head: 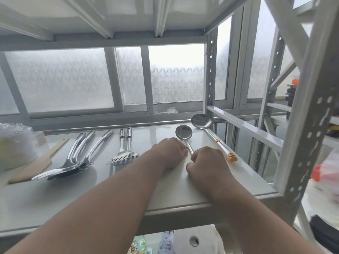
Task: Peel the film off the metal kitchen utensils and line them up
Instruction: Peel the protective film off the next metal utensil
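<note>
hands meet at the middle of a white metal shelf [183, 184], both curled around the handle of a small round-bowled steel ladle [184, 132]. left hand [169, 153] grips the handle near the bowl; right hand [206, 163] grips lower down, knuckles up, both forearms stretched forward. just right of the hands lies a larger steel ladle with an orange-tipped handle [201, 121]. left of the hands lie two slotted steel turners [124, 156], then solid steel spatulas [73, 162], a wooden spatula [36, 165], and a clear plastic bag [14, 143], contents unclear.
</note>
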`<state>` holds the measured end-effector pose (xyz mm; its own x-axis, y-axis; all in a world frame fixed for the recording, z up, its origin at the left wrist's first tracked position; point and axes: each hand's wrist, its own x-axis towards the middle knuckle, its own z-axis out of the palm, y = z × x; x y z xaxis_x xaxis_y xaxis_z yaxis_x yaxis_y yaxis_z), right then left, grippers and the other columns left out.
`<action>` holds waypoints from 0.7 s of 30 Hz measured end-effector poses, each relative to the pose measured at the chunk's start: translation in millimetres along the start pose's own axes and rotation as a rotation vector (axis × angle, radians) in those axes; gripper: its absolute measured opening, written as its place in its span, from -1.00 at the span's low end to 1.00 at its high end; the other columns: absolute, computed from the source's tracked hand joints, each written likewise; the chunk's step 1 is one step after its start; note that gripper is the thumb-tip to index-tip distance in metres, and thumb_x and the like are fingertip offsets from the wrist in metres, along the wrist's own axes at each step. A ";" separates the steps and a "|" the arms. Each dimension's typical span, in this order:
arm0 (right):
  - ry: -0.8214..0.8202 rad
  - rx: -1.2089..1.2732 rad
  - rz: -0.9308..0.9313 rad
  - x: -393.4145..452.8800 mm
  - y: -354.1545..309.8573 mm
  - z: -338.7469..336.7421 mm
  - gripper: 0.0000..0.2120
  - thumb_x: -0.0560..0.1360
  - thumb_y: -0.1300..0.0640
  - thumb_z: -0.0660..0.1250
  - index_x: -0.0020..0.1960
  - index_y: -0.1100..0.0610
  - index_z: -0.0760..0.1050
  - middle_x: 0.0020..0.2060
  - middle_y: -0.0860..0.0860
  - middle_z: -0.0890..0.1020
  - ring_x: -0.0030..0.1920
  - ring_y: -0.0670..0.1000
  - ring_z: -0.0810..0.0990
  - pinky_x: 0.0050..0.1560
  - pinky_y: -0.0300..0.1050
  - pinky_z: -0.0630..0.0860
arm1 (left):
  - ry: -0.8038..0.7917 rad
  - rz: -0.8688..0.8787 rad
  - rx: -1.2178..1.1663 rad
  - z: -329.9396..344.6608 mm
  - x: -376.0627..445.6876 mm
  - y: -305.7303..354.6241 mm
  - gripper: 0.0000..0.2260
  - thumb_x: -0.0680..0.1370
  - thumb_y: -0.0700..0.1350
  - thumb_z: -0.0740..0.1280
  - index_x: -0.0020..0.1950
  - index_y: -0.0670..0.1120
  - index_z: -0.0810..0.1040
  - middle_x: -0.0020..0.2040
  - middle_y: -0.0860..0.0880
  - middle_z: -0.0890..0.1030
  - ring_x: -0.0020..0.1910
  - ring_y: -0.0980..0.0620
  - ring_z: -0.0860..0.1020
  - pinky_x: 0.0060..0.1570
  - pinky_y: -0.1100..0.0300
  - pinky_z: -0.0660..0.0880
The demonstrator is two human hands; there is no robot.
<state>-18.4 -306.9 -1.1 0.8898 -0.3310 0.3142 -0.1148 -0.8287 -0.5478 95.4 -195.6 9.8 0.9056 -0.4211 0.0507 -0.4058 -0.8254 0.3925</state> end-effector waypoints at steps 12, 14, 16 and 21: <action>-0.091 -0.257 -0.088 2.8 0.2 11.6 -0.56 0.46 0.05 0.11 0.26 0.18 0.48 0.10 0.15 0.55 0.18 0.20 0.49 0.20 -0.02 0.40 | 0.067 0.065 -0.019 15.7 15.6 27.7 -0.83 0.70 0.11 0.26 0.15 0.27 0.65 0.36 0.11 0.65 0.46 -0.02 0.48 0.51 -0.03 0.30; -0.034 -0.217 -0.055 -1.0 -2.1 9.0 -0.58 0.41 -0.01 0.07 0.13 0.14 0.50 -0.06 0.10 0.48 0.05 0.17 0.45 0.18 0.01 0.42 | 0.043 0.032 -0.051 14.7 16.6 24.0 -0.71 0.69 0.19 0.25 0.38 0.31 0.62 0.49 0.19 0.56 0.55 0.02 0.41 0.58 0.00 0.22; -0.039 -0.223 -0.043 -2.8 -2.8 7.3 -0.48 0.34 -0.01 0.01 0.17 0.15 0.50 -0.13 0.06 0.36 0.01 0.15 0.36 0.22 0.02 0.40 | 0.028 0.024 -0.067 13.1 18.7 21.5 -0.66 0.68 0.24 0.25 0.45 0.35 0.57 0.51 0.24 0.53 0.58 0.06 0.37 0.61 0.03 0.18; -0.110 -0.235 -0.015 -4.3 -6.9 2.4 -0.59 0.52 0.07 0.15 0.31 0.17 0.49 0.18 0.12 0.52 0.28 0.18 0.39 0.32 0.04 0.34 | 0.036 0.058 -0.029 16.5 27.0 19.1 -0.66 0.69 0.24 0.21 0.45 0.37 0.56 0.48 0.28 0.54 0.58 0.11 0.34 0.51 0.03 0.12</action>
<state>-20.4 -298.7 -0.5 0.9335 -0.2771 0.2276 -0.1889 -0.9196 -0.3446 110.1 -229.0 3.5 0.8847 -0.4537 0.1067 -0.4544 -0.7886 0.4143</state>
